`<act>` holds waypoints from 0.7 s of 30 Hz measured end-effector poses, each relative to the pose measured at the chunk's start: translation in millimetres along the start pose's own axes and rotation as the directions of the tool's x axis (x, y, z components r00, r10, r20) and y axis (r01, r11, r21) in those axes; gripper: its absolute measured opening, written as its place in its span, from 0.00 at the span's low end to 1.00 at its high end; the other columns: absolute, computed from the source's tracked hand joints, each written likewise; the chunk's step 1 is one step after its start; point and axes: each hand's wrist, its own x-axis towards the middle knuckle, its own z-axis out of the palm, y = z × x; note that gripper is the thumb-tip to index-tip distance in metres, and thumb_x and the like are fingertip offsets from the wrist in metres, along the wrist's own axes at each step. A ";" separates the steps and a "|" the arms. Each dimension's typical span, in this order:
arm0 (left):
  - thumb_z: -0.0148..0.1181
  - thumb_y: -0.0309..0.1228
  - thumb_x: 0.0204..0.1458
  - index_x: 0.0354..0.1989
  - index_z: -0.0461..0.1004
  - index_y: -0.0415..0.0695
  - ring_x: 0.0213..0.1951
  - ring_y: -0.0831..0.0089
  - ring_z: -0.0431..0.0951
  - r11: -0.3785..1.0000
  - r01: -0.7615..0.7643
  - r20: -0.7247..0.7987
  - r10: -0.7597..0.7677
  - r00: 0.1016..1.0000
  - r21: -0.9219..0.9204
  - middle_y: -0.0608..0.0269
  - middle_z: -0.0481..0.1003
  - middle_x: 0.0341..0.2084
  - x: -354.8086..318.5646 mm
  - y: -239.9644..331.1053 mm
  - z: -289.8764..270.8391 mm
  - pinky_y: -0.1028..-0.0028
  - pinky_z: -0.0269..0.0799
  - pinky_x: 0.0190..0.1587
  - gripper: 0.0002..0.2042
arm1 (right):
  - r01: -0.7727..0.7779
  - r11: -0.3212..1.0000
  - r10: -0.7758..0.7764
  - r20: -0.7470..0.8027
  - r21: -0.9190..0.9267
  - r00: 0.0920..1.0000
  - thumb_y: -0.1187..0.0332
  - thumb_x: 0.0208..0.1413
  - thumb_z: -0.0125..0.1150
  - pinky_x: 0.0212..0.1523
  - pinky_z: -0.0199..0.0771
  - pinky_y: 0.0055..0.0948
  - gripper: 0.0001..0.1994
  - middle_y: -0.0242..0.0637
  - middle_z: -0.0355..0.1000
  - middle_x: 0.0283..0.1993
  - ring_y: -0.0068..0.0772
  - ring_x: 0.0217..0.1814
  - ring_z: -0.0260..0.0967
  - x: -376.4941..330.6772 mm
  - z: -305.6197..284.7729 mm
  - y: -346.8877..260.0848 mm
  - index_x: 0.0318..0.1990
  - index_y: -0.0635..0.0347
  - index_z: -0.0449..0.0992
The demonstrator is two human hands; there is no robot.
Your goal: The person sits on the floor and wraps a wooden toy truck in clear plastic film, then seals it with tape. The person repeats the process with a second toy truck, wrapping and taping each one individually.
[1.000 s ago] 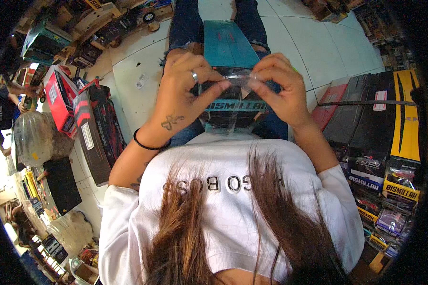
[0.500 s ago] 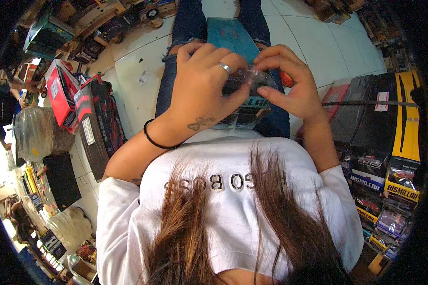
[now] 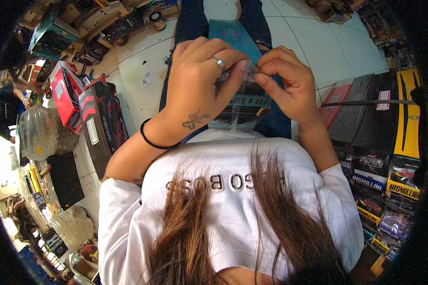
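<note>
A teal box with a clear plastic front rests on my lap between my jeans-clad legs. Over it, my left hand, with a ring and a black wristband, pinches crinkled clear plastic film between thumb and forefinger. From the other side, my right hand is closed, thumb against fingertips, at the film's right edge. The film runs down in front of the box. Behind my hands, the box's flat teal panel extends away from me; the middle of the box is partly hidden.
A red box and a dark box stand on the tiled floor at left, near a clear plastic bundle. Stacked packaged boxes and a yellow-and-black panel are at right. Another person is at far left.
Both hands have shifted slightly, and the film between them now looks straighter and clearer. A red round spot beside my right hand no longer shows. The box stays on my lap.
</note>
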 end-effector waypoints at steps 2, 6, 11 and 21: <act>0.62 0.27 0.45 0.27 0.75 0.45 0.29 0.63 0.71 0.996 -0.058 0.001 0.058 0.998 0.074 0.63 0.72 0.22 2.8 0.4 -5.8 0.66 0.62 0.37 0.03 | 0.011 0.999 -0.011 0.000 -0.031 1.000 0.72 0.49 0.63 0.36 0.63 0.27 0.07 0.39 0.69 0.31 0.32 0.34 0.64 0.0 -1.9 -0.5 0.26 0.65 0.71; 0.61 0.28 0.46 0.28 0.75 0.43 0.29 0.64 0.73 0.983 0.113 0.204 -0.081 0.976 -0.148 0.61 0.72 0.23 11.1 -2.0 -15.7 0.70 0.65 0.36 0.04 | 0.008 0.999 -0.008 0.001 -0.036 1.000 0.69 0.48 0.64 0.38 0.63 0.31 0.08 0.36 0.71 0.31 0.35 0.35 0.67 1.5 -1.2 0.8 0.26 0.62 0.72; 0.63 0.31 0.46 0.32 0.75 0.40 0.30 0.65 0.74 0.524 0.655 0.545 -0.372 0.751 -0.544 0.61 0.73 0.25 13.2 -12.2 -11.0 0.75 0.67 0.35 0.08 | 0.039 0.999 -0.039 0.034 0.021 0.999 0.68 0.53 0.60 0.39 0.63 0.29 0.09 0.38 0.69 0.33 0.34 0.36 0.65 3.5 -3.5 4.3 0.28 0.65 0.72; 0.69 0.31 0.39 0.27 0.76 0.47 0.41 0.65 0.70 0.996 0.037 0.254 -0.015 0.967 -0.081 0.66 0.73 0.32 -37.6 -43.8 -21.6 0.65 0.58 0.49 0.08 | -0.121 0.993 0.121 -0.013 -0.008 0.993 0.66 0.43 0.68 0.57 0.58 0.38 0.09 0.36 0.70 0.48 0.41 0.53 0.64 -42.7 3.0 32.8 0.33 0.55 0.78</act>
